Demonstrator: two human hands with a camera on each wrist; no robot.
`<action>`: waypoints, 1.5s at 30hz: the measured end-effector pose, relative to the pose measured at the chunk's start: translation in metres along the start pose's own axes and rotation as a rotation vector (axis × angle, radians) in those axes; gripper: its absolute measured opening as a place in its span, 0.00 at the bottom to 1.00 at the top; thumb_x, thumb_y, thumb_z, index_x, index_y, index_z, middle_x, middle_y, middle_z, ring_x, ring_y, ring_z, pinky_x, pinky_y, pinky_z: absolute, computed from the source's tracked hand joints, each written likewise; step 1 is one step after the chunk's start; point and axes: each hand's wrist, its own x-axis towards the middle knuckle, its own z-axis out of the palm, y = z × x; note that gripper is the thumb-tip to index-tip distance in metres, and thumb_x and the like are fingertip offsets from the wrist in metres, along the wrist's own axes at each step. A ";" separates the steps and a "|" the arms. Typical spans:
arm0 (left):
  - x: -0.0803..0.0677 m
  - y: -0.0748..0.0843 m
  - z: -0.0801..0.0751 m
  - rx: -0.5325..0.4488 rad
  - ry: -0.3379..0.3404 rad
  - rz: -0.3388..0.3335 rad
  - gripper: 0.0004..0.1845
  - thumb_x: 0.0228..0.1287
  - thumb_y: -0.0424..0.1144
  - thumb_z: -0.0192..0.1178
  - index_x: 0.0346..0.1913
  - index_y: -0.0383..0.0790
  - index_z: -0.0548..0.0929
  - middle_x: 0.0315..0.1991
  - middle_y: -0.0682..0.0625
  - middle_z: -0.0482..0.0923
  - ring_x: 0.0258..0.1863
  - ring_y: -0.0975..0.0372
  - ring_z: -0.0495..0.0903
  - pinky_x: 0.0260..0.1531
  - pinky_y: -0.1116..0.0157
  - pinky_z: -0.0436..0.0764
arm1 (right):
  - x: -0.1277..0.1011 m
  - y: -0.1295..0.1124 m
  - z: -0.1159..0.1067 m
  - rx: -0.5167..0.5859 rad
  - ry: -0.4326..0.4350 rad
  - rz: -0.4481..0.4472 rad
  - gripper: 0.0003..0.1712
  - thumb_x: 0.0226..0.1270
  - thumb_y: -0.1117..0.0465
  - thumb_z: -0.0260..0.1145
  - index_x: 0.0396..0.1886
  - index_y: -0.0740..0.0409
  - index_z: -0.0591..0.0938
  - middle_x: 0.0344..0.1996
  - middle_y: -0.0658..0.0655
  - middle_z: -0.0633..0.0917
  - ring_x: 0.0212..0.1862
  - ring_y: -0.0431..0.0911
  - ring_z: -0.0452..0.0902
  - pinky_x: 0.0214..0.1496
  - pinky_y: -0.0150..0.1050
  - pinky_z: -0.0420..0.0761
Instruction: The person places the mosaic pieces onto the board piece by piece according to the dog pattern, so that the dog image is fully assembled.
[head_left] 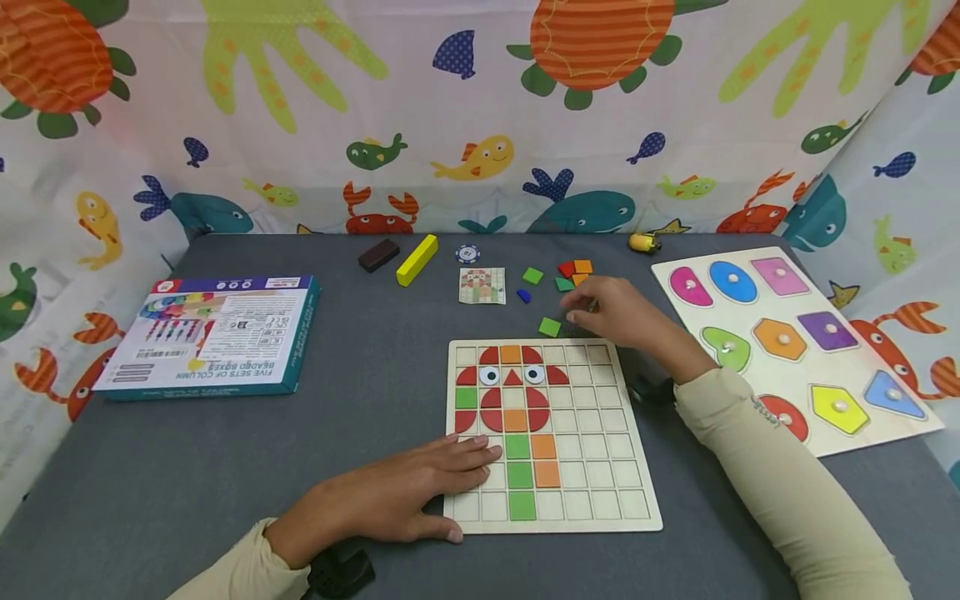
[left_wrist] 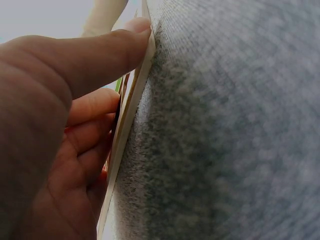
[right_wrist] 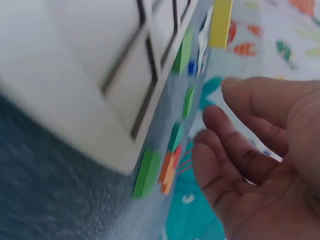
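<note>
A white grid board (head_left: 637,508) lies on the table with red, orange and green pieces and two eye pieces set in its squares. My left hand (head_left: 397,492) rests on its lower left part, fingers straight over the squares and thumb at the near edge. Just past the far edge hovers my right hand (head_left: 618,312), fingers loosely bent, with a gap between thumb and fingertips and nothing held. Close to those fingertips lie a green square tile (head_left: 550,327) and a small cluster of orange tiles (head_left: 582,267), red and green ones. Another green tile (right_wrist: 147,172) shows beside the board's corner in the right wrist view.
A pattern card (head_left: 482,286), a poker chip (head_left: 467,253), a yellow block (head_left: 417,260) and a dark brown block (head_left: 378,255) lie behind the board. At left is a boxed set (head_left: 210,333); at right, a knobbed shape puzzle (head_left: 757,283). A small yellow toy (head_left: 643,242) sits at the back.
</note>
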 end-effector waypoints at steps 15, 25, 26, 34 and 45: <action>0.000 -0.002 0.000 -0.028 0.004 0.002 0.39 0.67 0.50 0.61 0.75 0.42 0.58 0.77 0.55 0.48 0.76 0.59 0.43 0.72 0.56 0.51 | 0.055 0.030 -0.015 -0.026 -0.009 0.150 0.27 0.71 0.69 0.58 0.68 0.66 0.70 0.66 0.68 0.70 0.65 0.62 0.65 0.63 0.58 0.69; -0.001 -0.003 0.000 -0.021 0.010 0.015 0.40 0.67 0.51 0.61 0.75 0.41 0.58 0.77 0.54 0.48 0.75 0.59 0.44 0.72 0.57 0.49 | 0.060 0.029 -0.014 -0.052 -0.071 0.141 0.28 0.69 0.68 0.60 0.68 0.67 0.70 0.60 0.71 0.74 0.52 0.60 0.70 0.51 0.54 0.72; -0.001 -0.002 0.000 -0.025 0.011 0.013 0.40 0.67 0.50 0.61 0.75 0.42 0.58 0.77 0.55 0.48 0.75 0.60 0.44 0.72 0.56 0.49 | 0.060 0.028 -0.014 -0.052 -0.067 0.136 0.28 0.69 0.67 0.61 0.68 0.67 0.71 0.60 0.71 0.74 0.54 0.60 0.70 0.54 0.55 0.72; -0.003 -0.002 0.000 -0.028 0.015 -0.002 0.39 0.66 0.51 0.61 0.75 0.42 0.59 0.76 0.55 0.49 0.75 0.60 0.45 0.71 0.56 0.51 | 0.068 0.020 -0.006 -0.040 -0.034 0.103 0.27 0.68 0.62 0.64 0.65 0.66 0.74 0.61 0.67 0.75 0.62 0.59 0.68 0.63 0.56 0.68; -0.001 -0.002 0.000 -0.037 0.012 0.000 0.40 0.66 0.51 0.62 0.75 0.42 0.58 0.76 0.55 0.49 0.75 0.60 0.44 0.72 0.56 0.50 | 0.085 0.006 0.013 -0.060 -0.026 0.105 0.20 0.69 0.67 0.63 0.59 0.68 0.79 0.52 0.65 0.81 0.52 0.55 0.75 0.56 0.51 0.75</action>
